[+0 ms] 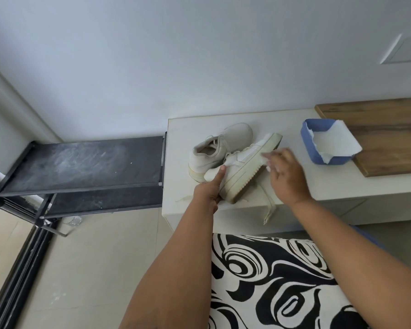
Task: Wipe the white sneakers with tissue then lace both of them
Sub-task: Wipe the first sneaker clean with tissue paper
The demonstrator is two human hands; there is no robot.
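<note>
While the near sneaker lies tipped on its side, the wiping step is under way.

Near sneaker [241,166]: on the white bench [342,186], sole edge turned toward the person, heel at the front edge.

Far sneaker [220,144]: upright just behind, touching the first.

Left hand [209,188]: grips the heel, forefinger stretched along the upper, steadying it.

Right hand [285,173]: fingers curled round a wad of tissue [268,167] pressed at the midsole; blurred.

Laces [269,205]: loose, one hanging over the bench front.

Tissue box [328,141]: blue, near on the right, a sheet standing out.

Doing it well: judging by the yellowed midsole, short firm strokes along the sole line should serve, the left hand bracing against each; the person should refold the tissue once soiled and keep the shoe from sliding off.
</note>
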